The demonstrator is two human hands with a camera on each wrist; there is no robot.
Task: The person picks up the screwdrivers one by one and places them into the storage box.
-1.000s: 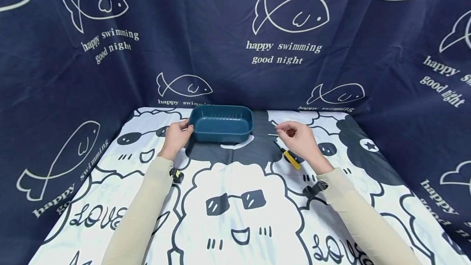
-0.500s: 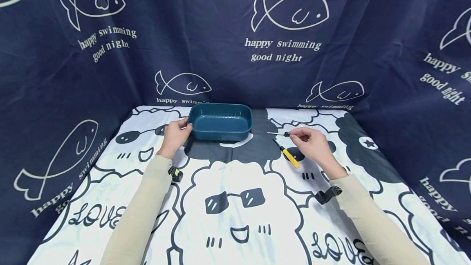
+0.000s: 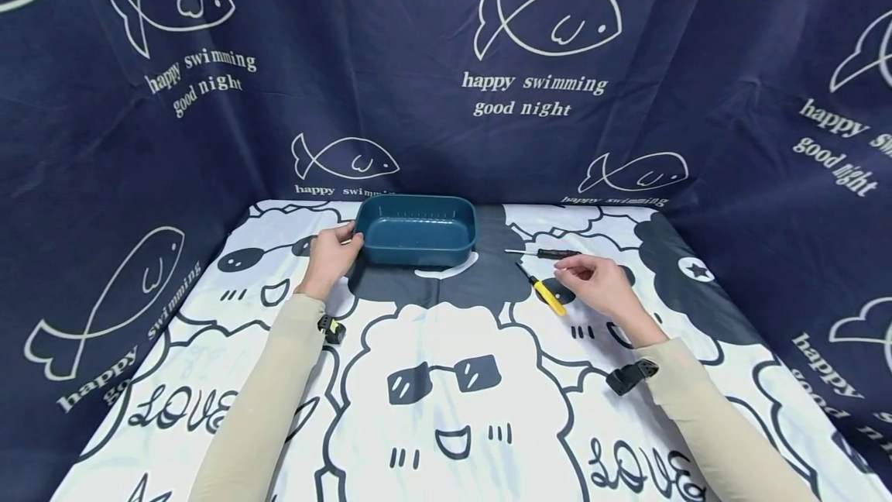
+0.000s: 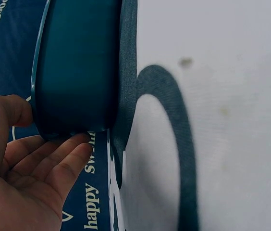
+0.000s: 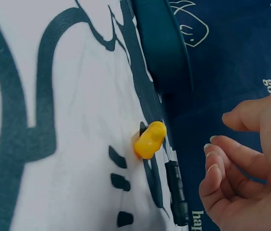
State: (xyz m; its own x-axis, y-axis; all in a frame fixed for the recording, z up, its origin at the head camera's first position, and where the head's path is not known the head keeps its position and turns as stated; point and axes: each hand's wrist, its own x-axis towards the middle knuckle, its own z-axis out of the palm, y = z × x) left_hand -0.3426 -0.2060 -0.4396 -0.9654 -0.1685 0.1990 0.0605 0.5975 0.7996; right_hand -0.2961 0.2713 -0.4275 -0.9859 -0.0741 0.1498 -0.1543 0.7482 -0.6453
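My left hand (image 3: 331,260) grips the left end of a deep teal rectangular plastic box (image 3: 418,256). In the left wrist view the thumb (image 4: 18,110) lies at the rim and the other fingers reach against the box's end. My right hand (image 3: 598,283) hovers to the right, fingers loosely bent, nothing between them. Just beyond its fingertips a black-handled screwdriver (image 3: 557,254) lies on the cloth, shaft toward the box. A yellow-handled screwdriver (image 3: 549,297) lies slantwise to the left of that hand; in the right wrist view its handle (image 5: 150,140) shows end-on.
A white cloth (image 3: 453,331) printed with sheep covers the table. Navy fabric (image 3: 446,60) with fish drawings hangs close behind the box and along both sides. Black straps with small devices (image 3: 331,329) sit at both wrists.
My right hand has drawn back to the right and toward me, off the black-handled screwdriver, so its handle now shows fully. The left hand and box stay in place.
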